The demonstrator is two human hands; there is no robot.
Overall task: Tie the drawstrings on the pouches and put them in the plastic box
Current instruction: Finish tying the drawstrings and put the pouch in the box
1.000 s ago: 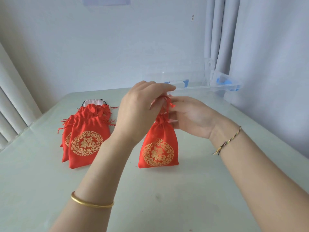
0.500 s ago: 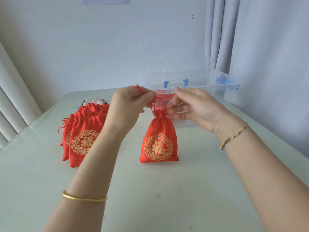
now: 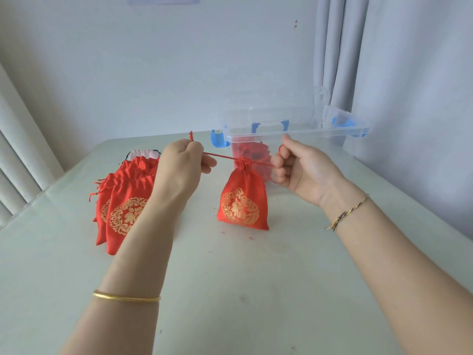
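A pale wall and grey curtains stand behind a smooth, faintly glossy, pale green surface (image 3: pixel 230 290) dotted with tiny red lint. At its far edge sits the plastic box (image 3: pixel 294 129), clear, rigid and thin-walled with blue clips, open, and something red shows through its wall. Toward the far left corner lies a pile of flat red pouches (image 3: pixel 122 201), satin-like with gold round emblems, their cords loose. Near the middle of the far half, just in front of the box, stands the pouch being tied (image 3: pixel 243 201): soft, light, plump below and gathered tight at the neck. Its thin red drawstring (image 3: pixel 220 157) runs taut sideways from the neck. The left hand (image 3: pixel 183 165) pinches one end in a closed grip, and the right hand (image 3: pixel 302 167) curls closed on the other. The cloth looks slippery and limp, so the cinched neck or the cords seem the surest hold; the knot probably needs a firm, even pull.
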